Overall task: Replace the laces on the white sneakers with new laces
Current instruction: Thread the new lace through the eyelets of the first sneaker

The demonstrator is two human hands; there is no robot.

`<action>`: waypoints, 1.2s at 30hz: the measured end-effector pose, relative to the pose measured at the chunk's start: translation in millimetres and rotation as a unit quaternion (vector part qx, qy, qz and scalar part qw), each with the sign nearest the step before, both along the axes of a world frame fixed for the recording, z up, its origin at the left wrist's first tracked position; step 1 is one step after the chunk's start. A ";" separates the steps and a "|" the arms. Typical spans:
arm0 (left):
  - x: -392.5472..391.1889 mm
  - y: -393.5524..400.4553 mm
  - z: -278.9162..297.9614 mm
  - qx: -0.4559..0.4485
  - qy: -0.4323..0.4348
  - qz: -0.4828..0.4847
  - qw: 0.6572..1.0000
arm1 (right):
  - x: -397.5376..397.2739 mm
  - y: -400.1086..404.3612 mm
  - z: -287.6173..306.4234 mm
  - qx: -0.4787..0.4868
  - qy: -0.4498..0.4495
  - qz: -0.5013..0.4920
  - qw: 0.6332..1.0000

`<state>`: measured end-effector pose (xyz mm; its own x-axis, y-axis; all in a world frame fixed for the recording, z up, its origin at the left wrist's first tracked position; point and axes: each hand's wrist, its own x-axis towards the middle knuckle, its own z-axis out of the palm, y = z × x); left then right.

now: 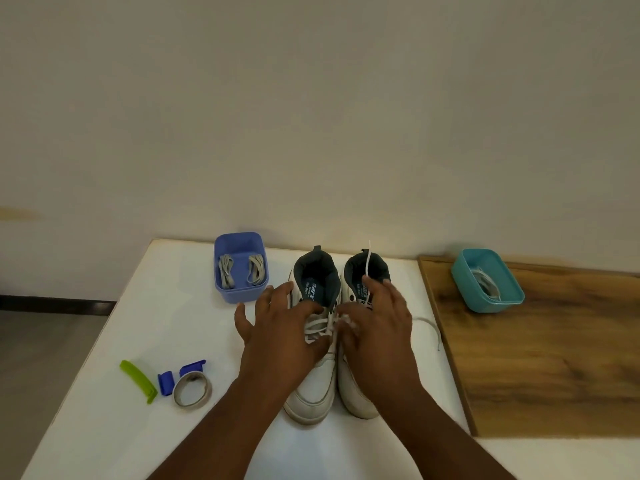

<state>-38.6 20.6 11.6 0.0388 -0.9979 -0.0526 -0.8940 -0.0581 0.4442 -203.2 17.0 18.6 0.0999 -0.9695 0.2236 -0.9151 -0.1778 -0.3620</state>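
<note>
the two white sneakers, the left sneaker (313, 344) and the right sneaker (360, 341), stand side by side and touching on the white table (166, 323). their long axes run from 6 to 12 o'clock, toes toward us at 6 and the dark heel openings at 12.

our left hand (280, 330) lies spread over the left sneaker, fingers fairly straight and splayed, the thumb out toward 9 o'clock; whether it pinches any lace under the palm we cannot tell. our right hand (375, 323) covers the right sneaker's lacing; a loosened white lace (367, 263) rises from under it toward 12 o'clock, and another length trails off at 3 o'clock onto the table, but we cannot tell whether the fingers actually hold it.

we judge the laces to be light, limp and a bit slippery, best taken near the stiff tip or pinched right at an eyelet and drawn out crossing by crossing. the sneakers look light with soft uppers and stiff soles, so one hand should steady the shoe while the other pulls.

the bundled new laces (242, 270) wait in the blue tub (239, 292) at 10 o'clock from the shoes. a teal tub (485, 303) sits on the wooden board (554, 358) at 3 o'clock.
</note>
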 end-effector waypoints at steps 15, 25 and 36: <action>2.2 -0.9 1.0 0.006 -0.022 -0.005 1.000 | -56.5 -29.2 20.2 -0.220 -0.345 -0.263 0.874; 2.3 -0.7 0.0 0.011 -0.009 -0.002 1.000 | -69.5 -31.4 21.1 -0.229 -0.388 -0.294 0.843; 4.2 -0.7 -2.9 -0.039 -0.012 0.018 0.999 | -12.9 -10.2 -8.8 0.036 0.035 -0.023 0.998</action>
<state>-34.4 19.9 8.7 0.0741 -0.9969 0.0266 -0.9023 -0.0556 0.4276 -216.2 6.8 9.8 0.0670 -0.9867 0.1478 -0.9452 -0.1102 -0.3074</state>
